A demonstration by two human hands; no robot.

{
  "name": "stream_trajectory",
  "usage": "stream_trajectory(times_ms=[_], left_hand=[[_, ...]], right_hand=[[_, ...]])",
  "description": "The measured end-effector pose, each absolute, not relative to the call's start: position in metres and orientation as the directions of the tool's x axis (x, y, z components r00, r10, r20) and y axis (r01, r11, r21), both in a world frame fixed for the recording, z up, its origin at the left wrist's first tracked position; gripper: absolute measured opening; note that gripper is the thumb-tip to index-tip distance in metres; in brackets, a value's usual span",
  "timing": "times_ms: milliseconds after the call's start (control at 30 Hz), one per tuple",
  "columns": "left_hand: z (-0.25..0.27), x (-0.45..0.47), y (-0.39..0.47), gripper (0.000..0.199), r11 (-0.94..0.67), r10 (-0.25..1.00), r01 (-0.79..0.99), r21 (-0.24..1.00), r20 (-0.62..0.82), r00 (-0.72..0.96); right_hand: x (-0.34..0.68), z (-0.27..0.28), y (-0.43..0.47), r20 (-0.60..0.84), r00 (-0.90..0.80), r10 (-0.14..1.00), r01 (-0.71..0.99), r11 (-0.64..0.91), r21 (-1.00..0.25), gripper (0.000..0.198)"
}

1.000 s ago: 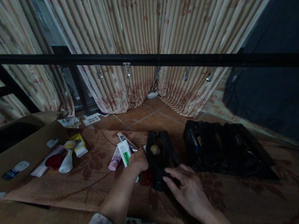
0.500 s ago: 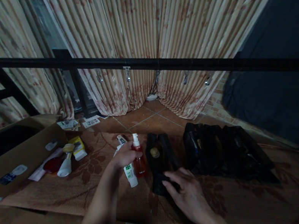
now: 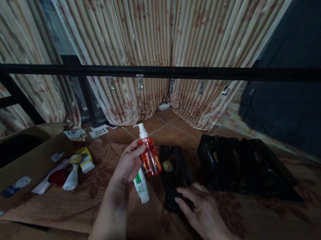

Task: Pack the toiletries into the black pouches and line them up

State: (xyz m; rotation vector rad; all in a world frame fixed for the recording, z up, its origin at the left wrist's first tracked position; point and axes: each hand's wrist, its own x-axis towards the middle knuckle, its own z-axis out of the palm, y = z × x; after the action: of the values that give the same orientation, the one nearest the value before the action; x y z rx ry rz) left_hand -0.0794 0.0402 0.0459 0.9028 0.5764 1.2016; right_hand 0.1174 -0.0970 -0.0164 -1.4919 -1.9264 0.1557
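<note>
My left hand [image 3: 129, 161] is closed around a pump bottle [image 3: 151, 159] of clear red liquid with a white pump top, lifted off the cloth and nearly upright. Below it a white tube [image 3: 142, 188] with green print lies on the cloth, partly covered by the hand. My right hand [image 3: 201, 208] pinches the near edge of a small black fabric bag [image 3: 172, 198], which stands open and has a round yellowish item [image 3: 167, 166] inside. To its right sits a larger black bag [image 3: 242, 163] with several compartments; its contents are too dark to name.
A cardboard box [image 3: 37, 160] stands at the left. Beside it lie a brush with a white handle [image 3: 72, 179], a dark red round item [image 3: 59, 178] and a yellow-and-white box [image 3: 86, 160]. A black rail [image 3: 151, 70] crosses in front of the curtains [image 3: 137, 24]. Papers [image 3: 99, 131] lie on the floor.
My left hand has raised the red pump bottle off the cloth, leaving the white tube lying there. My right hand stays at the small black bag.
</note>
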Motion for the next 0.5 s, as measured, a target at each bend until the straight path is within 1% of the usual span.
stream_trajectory(times_ms=[233, 333, 500], left_hand=[[0.042, -0.061, 0.036, 0.03, 0.152, 0.937, -0.638, 0.754, 0.095, 0.336], [0.04, -0.055, 0.034, 0.028, 0.15, 0.937, -0.636, 0.757, 0.098, 0.337], [0.04, -0.048, 0.032, 0.031, 0.135, 0.935, -0.611, 0.78, 0.103, 0.338]], right_hand=[[0.117, -0.015, -0.097, 0.459, -0.115, 0.881, 0.818, 0.347, -0.459, 0.017], [0.117, -0.015, -0.097, 0.454, -0.114, 0.883, 0.817, 0.344, -0.463, 0.018], [0.117, -0.016, -0.097, 0.448, -0.111, 0.887, 0.815, 0.339, -0.47, 0.018]])
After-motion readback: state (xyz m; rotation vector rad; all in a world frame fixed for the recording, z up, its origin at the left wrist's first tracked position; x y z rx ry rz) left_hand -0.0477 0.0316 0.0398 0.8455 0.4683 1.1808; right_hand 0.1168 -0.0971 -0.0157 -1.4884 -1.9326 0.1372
